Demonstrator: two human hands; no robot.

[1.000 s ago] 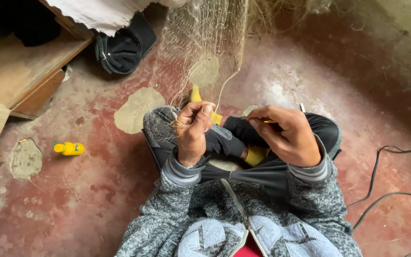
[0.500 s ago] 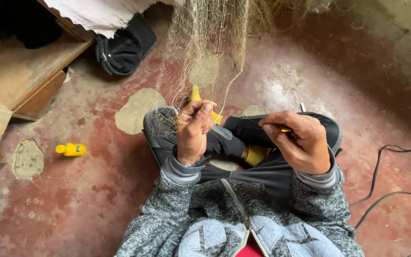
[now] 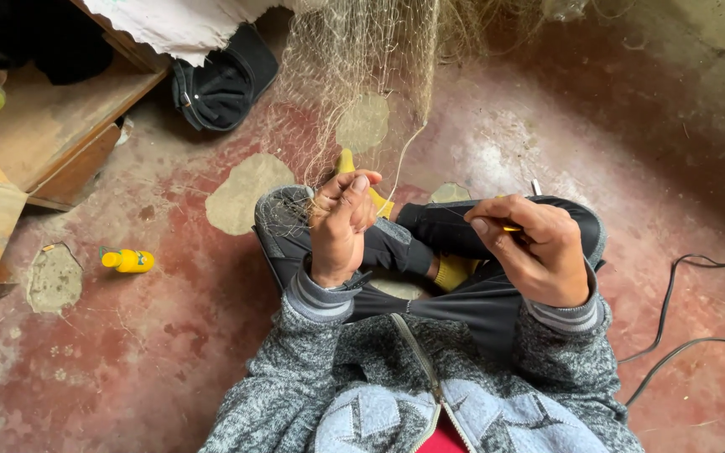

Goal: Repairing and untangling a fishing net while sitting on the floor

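I sit cross-legged on a worn red floor, in dark trousers and yellow socks. A fine pale fishing net [image 3: 362, 75] hangs down in front of me. My left hand [image 3: 339, 225] pinches a bunch of its mesh just above my knee. My right hand [image 3: 530, 247] is closed on a thin yellow netting needle [image 3: 511, 228], held out to the right of the left hand. A fine thread runs between the two hands.
A small yellow spool [image 3: 127, 261] lies on the floor at the left. A dark bag [image 3: 220, 84] sits by a wooden bench [image 3: 52, 126] at the upper left. Black cables [image 3: 698, 335] curl across the floor at the right.
My right hand has drawn away to the right with the needle, pulling the thread out from the net. My left hand has stayed in place on the mesh.
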